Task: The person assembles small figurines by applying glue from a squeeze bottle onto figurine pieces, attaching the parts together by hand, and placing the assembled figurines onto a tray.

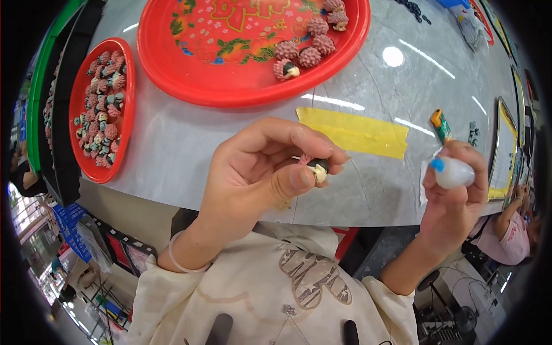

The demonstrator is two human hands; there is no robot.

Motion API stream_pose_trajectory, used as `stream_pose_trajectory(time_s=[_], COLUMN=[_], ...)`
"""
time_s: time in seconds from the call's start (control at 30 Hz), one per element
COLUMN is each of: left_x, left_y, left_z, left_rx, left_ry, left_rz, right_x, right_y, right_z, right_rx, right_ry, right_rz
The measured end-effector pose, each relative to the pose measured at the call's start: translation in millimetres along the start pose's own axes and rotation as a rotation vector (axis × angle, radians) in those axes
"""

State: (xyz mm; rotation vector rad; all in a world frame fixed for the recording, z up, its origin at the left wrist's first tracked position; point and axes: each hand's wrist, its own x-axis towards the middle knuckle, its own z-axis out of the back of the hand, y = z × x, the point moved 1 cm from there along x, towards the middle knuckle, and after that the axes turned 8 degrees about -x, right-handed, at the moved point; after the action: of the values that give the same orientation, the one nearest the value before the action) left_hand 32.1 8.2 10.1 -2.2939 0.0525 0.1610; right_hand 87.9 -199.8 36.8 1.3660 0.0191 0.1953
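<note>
Between the thumb and fingers of my left hand (pixel 247 167) is a small figurine (pixel 318 168) with pink, black and cream parts. My right hand (pixel 457 195) grips a small white squeeze bottle (pixel 456 173) with a blue tip, held apart from the figurine, to its right. Beyond my hands, a large red tray (pixel 230 95) carries several pink, knobbly pieces (pixel 309 56) at its right side. One piece at the tray's near edge shows black and cream like the one I hold.
An oval red tray (pixel 130 98) at the left is heaped with similar small figures. Yellow tape (pixel 356 132) is stuck to the grey table (pixel 172 144). A yellow-green tool handle (pixel 441 125) lies beyond my right hand. Another person (pixel 506 236) sits at the far right.
</note>
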Motion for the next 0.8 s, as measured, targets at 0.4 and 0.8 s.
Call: stream_pose_trajectory(time_s=[0.4,0.8], left_x=[-3.7,-2.0], left_y=[12.4,15.0], left_z=[2.3,-2.3], left_rx=[-0.164,-0.110], left_ry=[0.052,-0.015], left_rz=[0.099,0.114], right_x=[-0.3,-16.6], right_y=[9.8,34.6], right_z=[-19.2,-15.5], right_rx=[-0.085,-0.520], right_ry=[0.111,0.020], right_rz=[0.070,0.481])
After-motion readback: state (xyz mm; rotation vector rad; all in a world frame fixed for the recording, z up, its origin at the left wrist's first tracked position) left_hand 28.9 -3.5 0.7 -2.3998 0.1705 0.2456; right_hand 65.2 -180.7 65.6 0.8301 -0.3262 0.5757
